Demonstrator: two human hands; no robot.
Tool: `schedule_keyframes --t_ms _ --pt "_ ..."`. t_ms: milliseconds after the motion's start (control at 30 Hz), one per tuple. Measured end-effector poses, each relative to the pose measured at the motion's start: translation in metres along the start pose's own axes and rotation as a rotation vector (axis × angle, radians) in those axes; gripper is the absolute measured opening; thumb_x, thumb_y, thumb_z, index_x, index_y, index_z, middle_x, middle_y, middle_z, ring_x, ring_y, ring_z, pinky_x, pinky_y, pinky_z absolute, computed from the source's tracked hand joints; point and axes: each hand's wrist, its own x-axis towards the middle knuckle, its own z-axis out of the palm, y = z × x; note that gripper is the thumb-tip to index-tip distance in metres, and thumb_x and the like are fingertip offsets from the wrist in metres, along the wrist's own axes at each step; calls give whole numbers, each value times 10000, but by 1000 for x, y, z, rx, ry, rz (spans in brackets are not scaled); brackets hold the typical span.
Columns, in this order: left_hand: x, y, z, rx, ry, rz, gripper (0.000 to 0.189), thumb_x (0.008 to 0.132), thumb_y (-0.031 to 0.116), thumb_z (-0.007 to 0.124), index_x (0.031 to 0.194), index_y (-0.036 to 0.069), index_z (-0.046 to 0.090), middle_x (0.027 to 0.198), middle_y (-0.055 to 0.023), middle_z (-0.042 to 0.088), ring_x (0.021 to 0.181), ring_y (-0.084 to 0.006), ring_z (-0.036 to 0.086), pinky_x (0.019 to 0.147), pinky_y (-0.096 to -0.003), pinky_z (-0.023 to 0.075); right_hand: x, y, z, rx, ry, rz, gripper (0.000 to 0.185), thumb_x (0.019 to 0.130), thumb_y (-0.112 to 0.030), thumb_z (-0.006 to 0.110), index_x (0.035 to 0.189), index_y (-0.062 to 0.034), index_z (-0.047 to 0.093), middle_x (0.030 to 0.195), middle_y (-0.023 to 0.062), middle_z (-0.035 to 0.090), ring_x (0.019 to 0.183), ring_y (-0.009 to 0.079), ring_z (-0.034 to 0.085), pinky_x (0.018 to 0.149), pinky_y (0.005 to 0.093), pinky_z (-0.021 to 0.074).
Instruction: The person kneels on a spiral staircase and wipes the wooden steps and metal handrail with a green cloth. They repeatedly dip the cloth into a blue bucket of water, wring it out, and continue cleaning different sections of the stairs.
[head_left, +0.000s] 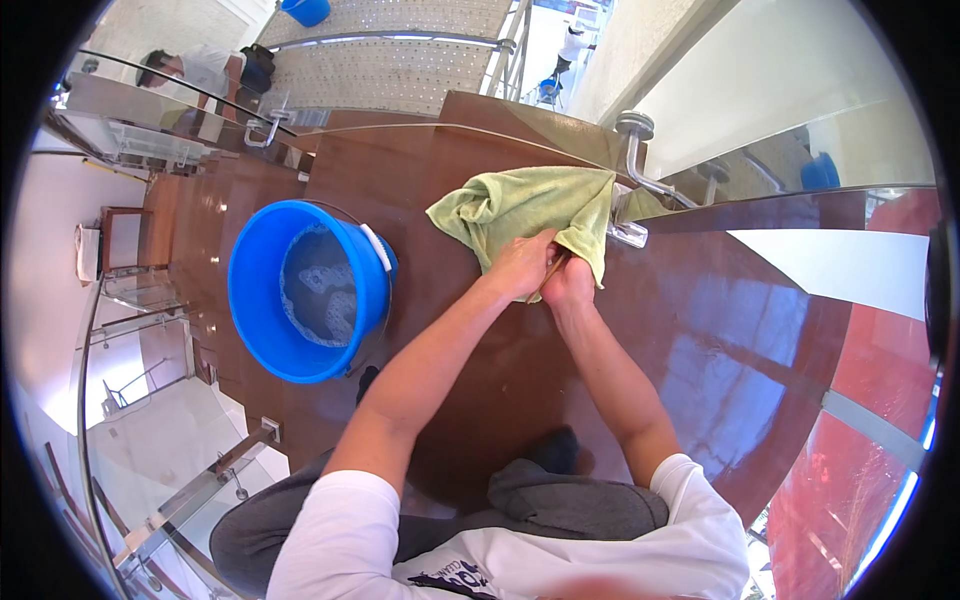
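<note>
A light green towelling cloth lies bunched over the glossy brown floor, against the foot of a chrome post fitting. My left hand is closed on the cloth's near edge. Beside it, my right hand reaches under a fold, which hides its fingers. Between the two hands a thin brown stick slants out from the cloth. Which hand holds the stick is hard to tell. To the left stands a blue plastic bucket with cloudy, foamy water and a white handle grip.
Glass panels with chrome brackets border the landing. Brown steps descend at left. Beyond the glass, another blue bucket rests on a perforated platform. A person is in the distance; a reflected person appears upper left.
</note>
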Motion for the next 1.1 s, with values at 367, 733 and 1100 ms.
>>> schedule_keyframes --t_ms 367,733,1100 --pt "0 -11 -16 393 232 209 278 893 278 513 1130 133 536 817 -163 649 765 -355 634 652 -462 486 -8 -29 0 -421 70 74 126 895 -156 552 1006 -94 550 858 19 561 697 132 493 626 301 403" --pt "58 -36 -50 550 402 388 172 875 203 486 977 160 618 820 -128 652 720 -325 633 600 -447 474 -65 -79 -52 -596 22 189 113 889 -98 495 930 -41 583 714 24 544 596 133 505 545 274 424" --pt "89 -3 -46 639 320 260 191 891 184 441 965 133 609 824 -141 655 788 -302 653 646 -426 506 -50 -94 -54 -597 -21 118 126 893 -112 467 961 -47 551 727 36 513 608 156 481 560 301 399"
